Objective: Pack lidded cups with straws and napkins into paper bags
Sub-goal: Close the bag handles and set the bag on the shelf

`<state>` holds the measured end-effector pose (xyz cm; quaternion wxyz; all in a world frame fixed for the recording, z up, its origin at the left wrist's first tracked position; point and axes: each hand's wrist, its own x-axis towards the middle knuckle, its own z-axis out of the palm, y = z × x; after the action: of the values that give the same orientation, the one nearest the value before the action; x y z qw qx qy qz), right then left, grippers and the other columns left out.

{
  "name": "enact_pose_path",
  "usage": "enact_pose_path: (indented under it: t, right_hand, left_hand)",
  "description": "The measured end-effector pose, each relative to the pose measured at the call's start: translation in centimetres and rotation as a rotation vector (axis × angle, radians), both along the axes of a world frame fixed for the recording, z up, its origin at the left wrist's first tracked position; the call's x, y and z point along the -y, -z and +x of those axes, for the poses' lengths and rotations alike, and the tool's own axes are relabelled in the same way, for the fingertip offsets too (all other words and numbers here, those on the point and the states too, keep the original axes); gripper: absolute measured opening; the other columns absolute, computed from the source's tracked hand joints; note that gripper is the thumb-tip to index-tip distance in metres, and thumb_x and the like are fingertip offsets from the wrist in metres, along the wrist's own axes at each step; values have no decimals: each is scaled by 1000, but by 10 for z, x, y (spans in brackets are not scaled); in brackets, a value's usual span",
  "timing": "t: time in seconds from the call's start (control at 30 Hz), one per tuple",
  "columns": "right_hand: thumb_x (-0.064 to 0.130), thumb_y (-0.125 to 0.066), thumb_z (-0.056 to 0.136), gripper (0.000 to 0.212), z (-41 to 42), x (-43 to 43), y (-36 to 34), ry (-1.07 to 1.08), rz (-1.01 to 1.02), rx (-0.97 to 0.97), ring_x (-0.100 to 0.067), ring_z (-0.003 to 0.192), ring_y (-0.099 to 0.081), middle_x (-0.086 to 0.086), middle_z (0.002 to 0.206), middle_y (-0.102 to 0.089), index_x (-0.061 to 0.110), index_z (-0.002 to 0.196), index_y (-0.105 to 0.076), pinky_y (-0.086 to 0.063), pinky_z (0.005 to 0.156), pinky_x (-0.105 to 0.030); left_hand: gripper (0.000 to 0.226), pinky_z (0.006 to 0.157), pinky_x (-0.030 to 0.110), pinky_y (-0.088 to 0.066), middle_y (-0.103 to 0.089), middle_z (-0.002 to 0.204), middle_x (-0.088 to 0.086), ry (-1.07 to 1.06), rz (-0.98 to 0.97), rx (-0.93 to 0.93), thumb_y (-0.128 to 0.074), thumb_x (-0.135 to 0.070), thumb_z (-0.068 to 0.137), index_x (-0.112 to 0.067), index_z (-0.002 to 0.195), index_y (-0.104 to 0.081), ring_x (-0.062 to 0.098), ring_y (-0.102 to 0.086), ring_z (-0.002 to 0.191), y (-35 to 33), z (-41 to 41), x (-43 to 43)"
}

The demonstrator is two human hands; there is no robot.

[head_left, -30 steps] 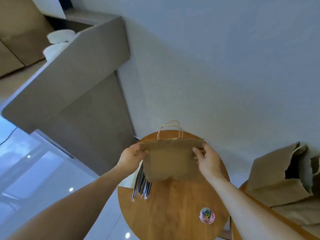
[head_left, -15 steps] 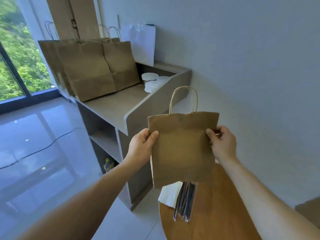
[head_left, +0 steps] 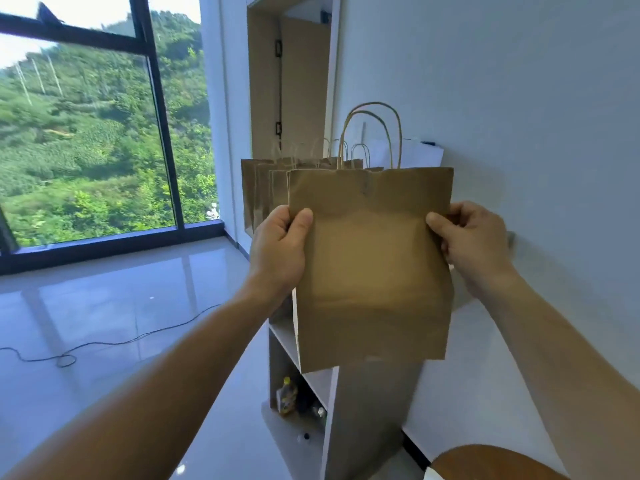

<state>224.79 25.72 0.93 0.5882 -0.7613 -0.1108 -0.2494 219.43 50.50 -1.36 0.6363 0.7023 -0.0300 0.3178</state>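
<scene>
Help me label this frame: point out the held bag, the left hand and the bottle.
bag (head_left: 374,271), head view, middle of its front.
left hand (head_left: 277,252), head view, back of the hand.
bottle (head_left: 286,396), head view, its yellowish body.

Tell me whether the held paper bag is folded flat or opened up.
Folded flat: the paper bag shows one flat face, mouth closed, left hand and right hand pinching its side edges.

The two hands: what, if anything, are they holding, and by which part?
One flat brown paper bag, held upright in the air. The left hand pinches its left edge and the right hand its right edge, both in the upper half.
</scene>
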Motion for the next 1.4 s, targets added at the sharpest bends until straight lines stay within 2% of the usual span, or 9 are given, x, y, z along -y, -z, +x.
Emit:
enact_pose_path:
  t: [0.07,0.2,0.3,0.4,0.67,0.8,1.0,1.2,1.4]
  right_hand:
    - [21,-70,90,4,30,-18,-11,-23,6,30,3,47,-52,7,68,-61,16,91,-68,-44,57,-28]
    - [24,-70,90,6,97,-43,-29,-66,2,40,2,45,-52,15,61,-62,25,86,-66,-47,51,-25]
    - [20,-69,91,7,153,-50,-35,-133,-12,3,-4,42,-51,14,53,-60,21,88,-63,-46,43,-21]
    - [17,-69,91,6,214,-48,-35,-175,-48,-47,-7,44,-54,9,54,-61,16,92,-63,-51,47,-22]
    - [10,-62,96,3,357,-30,-15,-183,-177,-223,-15,59,-67,-11,80,-67,8,96,-61,-60,60,-29]
    - [7,-56,98,7,407,-21,1,-144,-221,-299,-20,63,-65,-16,82,-63,1,97,-58,-61,69,-37]
    - [11,-53,101,12,461,-4,23,-34,-262,-377,-29,73,-69,-18,81,-66,6,90,-57,-61,75,-41]
    - [12,-52,101,9,485,14,32,35,-258,-391,-27,68,-67,-17,80,-67,9,93,-56,-60,76,-45]
    - [8,-50,101,15,490,26,29,84,-239,-357,-30,66,-68,-19,79,-67,13,87,-52,-59,75,-46]
  left_hand:
    - [37,69,54,-51,-62,88,26,-57,27,26,-55,-34,96,2,92,-60,32,-56,73,-13,18,-14]
    - [34,62,39,-40,-53,71,3,-167,95,74,-56,-33,97,-2,83,-59,16,-47,66,-36,69,-36]
    - [34,61,34,-41,-55,74,8,-208,159,84,-55,-33,98,-1,87,-61,14,-48,66,-40,117,-44]
    - [35,55,21,-38,-63,84,19,-237,243,51,-54,-33,99,-1,88,-63,13,-50,67,-32,170,-48]
    - [42,51,21,-34,-53,64,9,-192,328,-61,-60,-32,96,5,75,-57,13,-45,61,6,294,-29]
    - [48,45,20,-29,-40,45,-11,-140,386,-123,-63,-30,94,-13,55,-42,4,-35,48,23,343,-18]
    - [50,52,32,-30,-37,52,-5,-49,443,-186,-62,-35,94,-4,61,-41,13,-32,52,43,399,2]
    - [56,47,24,-23,-34,43,-11,-31,486,-131,-64,-32,93,-20,51,-29,8,-33,48,60,424,25]
    - [51,44,20,-27,-35,41,-12,0,486,-96,-61,-29,95,-31,49,-39,6,-35,45,61,432,38]
